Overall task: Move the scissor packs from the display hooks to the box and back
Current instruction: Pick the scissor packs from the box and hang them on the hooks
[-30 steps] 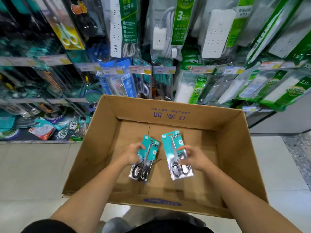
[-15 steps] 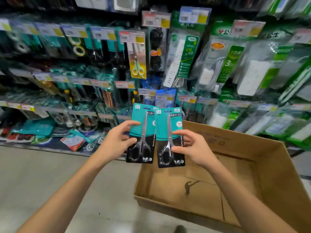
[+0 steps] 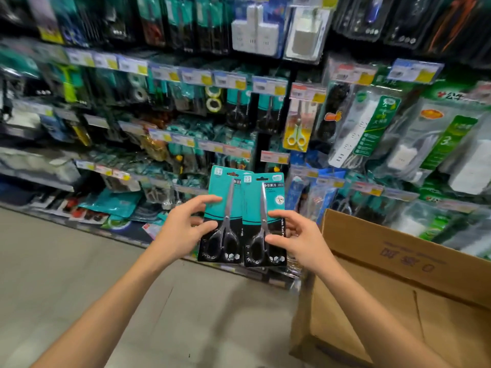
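- left hand pinches left scissor pack by its left edge, upright
- right hand pinches right scissor pack, overlapping the left one
- both held up before the display hooks
- box below right hand

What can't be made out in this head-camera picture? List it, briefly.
- Price tags on the display: print blurred and too small, head view.
- Left scissor pack: right edge covered by the right scissor pack.
- Box: right side and bottom cut off by the frame; most of the inside is unseen.
- Small print on both packs: partly hidden by the left hand and right hand.
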The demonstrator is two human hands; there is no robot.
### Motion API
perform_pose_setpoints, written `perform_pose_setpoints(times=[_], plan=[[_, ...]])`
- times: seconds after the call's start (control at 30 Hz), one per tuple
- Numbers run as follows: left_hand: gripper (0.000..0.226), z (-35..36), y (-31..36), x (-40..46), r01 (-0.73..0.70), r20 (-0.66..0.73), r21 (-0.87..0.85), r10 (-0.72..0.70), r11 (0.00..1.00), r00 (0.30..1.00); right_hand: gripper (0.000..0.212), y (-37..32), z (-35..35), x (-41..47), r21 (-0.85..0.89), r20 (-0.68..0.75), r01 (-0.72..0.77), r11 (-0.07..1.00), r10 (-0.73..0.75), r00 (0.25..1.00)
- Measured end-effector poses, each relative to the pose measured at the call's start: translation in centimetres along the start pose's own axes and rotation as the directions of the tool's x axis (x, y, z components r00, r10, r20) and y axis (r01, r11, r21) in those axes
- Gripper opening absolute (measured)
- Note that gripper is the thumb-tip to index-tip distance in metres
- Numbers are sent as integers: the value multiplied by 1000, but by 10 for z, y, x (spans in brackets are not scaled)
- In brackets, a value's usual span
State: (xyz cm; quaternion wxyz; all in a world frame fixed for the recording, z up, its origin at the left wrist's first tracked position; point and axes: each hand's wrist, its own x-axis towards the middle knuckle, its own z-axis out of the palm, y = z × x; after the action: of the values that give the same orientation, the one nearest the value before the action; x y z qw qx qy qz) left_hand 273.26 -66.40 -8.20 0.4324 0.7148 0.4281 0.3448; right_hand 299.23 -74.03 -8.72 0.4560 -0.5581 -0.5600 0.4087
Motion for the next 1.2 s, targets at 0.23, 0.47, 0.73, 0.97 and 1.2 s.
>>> perform_pose_setpoints(times=[0.23, 0.47, 0.73, 0.97, 1.2], plan=[[47, -40, -24, 20, 14, -70, -22, -15, 1000, 997, 43, -11, 19, 46, -61, 9, 12, 998, -12, 1000], [54, -70, -35, 85, -5, -43, 56, 7, 998, 999, 45, 7, 28, 119, -53, -52, 21, 998, -23, 998], [55, -79, -40, 216, -28, 22, 105, 26, 994, 999, 44, 10, 0, 221, 19, -175, 13, 1000, -10, 984], [48, -67, -48, 304, -53, 109, 94, 42, 994, 993, 42, 14, -42, 277, -56, -293, 17, 998, -32, 956], [49, -67, -60, 336, -114, 115, 149, 97, 982, 989, 36, 18, -49, 301, -71, -357, 44, 997, -66, 932]])
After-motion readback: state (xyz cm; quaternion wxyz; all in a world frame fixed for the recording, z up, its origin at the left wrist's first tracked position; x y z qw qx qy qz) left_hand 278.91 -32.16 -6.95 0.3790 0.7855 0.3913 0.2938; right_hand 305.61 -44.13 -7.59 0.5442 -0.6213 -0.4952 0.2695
